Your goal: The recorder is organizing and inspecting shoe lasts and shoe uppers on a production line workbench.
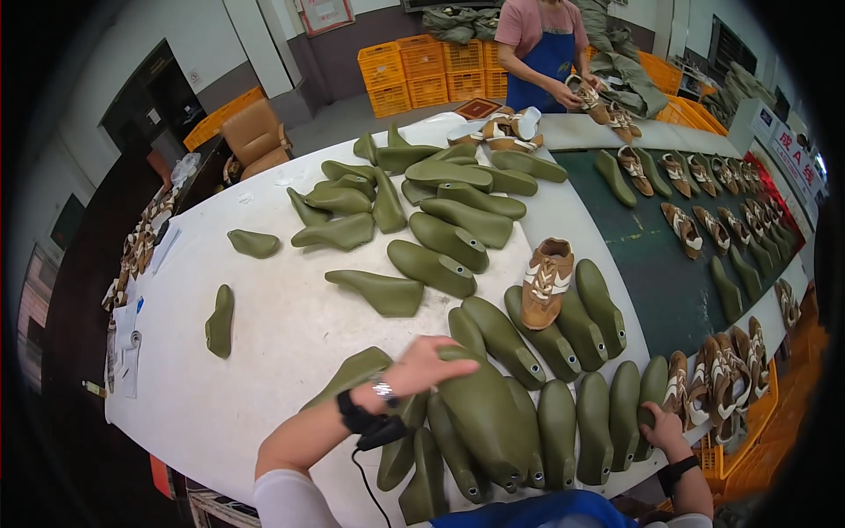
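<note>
My left hand (pixel 429 366) grips the toe end of a green shoe last (pixel 489 421), which is tilted over the other lasts and looks raised above them. At the lower right, my right hand (pixel 665 431) has its fingers closed against the side of another green last (pixel 652 387), at the end of a row of upright-pointing lasts (pixel 594 422). A second row lies just beyond, and a brown and white sneaker (pixel 547 283) rests on top of it. Brown sneakers (pixel 723 374) stand side by side right of my right hand.
Loose lasts (pixel 449 176) are heaped on the white table (pixel 255 326). To the right, a green conveyor belt (pixel 647 255) carries lasts and sneakers. Across the table, a person in a blue apron (pixel 550 57) handles sneakers. Orange crates (pixel 427 75) are stacked behind.
</note>
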{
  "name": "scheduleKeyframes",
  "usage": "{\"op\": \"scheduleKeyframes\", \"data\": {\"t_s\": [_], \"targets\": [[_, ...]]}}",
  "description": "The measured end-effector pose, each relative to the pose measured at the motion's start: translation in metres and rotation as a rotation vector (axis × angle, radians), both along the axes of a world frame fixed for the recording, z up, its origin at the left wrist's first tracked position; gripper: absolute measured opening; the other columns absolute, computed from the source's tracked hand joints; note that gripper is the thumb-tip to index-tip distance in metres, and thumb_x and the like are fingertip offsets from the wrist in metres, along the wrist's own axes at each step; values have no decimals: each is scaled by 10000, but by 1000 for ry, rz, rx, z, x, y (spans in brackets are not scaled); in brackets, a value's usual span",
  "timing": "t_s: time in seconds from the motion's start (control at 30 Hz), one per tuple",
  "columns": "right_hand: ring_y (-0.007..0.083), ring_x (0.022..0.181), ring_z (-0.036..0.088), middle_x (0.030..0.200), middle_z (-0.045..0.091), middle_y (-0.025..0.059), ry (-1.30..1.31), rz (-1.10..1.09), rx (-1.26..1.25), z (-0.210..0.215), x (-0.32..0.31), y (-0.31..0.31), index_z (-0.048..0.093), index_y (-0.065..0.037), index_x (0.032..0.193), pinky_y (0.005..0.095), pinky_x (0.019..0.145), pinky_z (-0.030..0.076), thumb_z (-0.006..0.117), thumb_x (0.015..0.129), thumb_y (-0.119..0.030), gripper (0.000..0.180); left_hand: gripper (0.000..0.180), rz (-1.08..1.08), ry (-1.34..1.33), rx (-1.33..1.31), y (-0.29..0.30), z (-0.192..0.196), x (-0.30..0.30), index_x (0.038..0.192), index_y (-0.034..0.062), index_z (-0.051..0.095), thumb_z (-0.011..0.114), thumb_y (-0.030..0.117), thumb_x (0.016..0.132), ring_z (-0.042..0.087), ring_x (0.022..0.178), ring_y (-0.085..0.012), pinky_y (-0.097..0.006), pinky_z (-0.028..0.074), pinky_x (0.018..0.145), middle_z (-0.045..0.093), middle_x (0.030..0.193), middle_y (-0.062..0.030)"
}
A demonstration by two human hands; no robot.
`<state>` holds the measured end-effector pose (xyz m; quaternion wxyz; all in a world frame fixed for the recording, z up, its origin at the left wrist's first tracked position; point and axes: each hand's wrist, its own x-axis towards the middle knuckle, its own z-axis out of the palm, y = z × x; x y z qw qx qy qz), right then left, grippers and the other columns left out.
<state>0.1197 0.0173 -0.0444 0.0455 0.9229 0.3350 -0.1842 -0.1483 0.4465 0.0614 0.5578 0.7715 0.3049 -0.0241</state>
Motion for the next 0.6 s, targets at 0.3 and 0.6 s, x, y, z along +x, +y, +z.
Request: {"op": "scheduleKeyframes", "data": {"t_s": [0.3, 0.6], "targets": [[376, 720, 596, 757, 616, 176, -5, 19, 30, 1, 5, 4, 466, -225, 1122, 446, 660, 471, 666, 691, -255, 477, 445, -136, -316, 450, 110, -106, 106, 1155, 32, 501, 625, 179, 754, 553, 1018, -226, -326, 432, 872, 588, 1076, -119], [383, 717, 589, 848, 613, 192, 112, -77, -90, 8, 0, 14, 431, -252, 1227, 449, 649, 484, 636, 745, -182, 528, 953, 504, 520, 540, 349, -171, 162, 1392, 60, 10, 589, 459, 749, 404, 1176, -393, -410, 353, 970, 414, 1263, -266]]}}
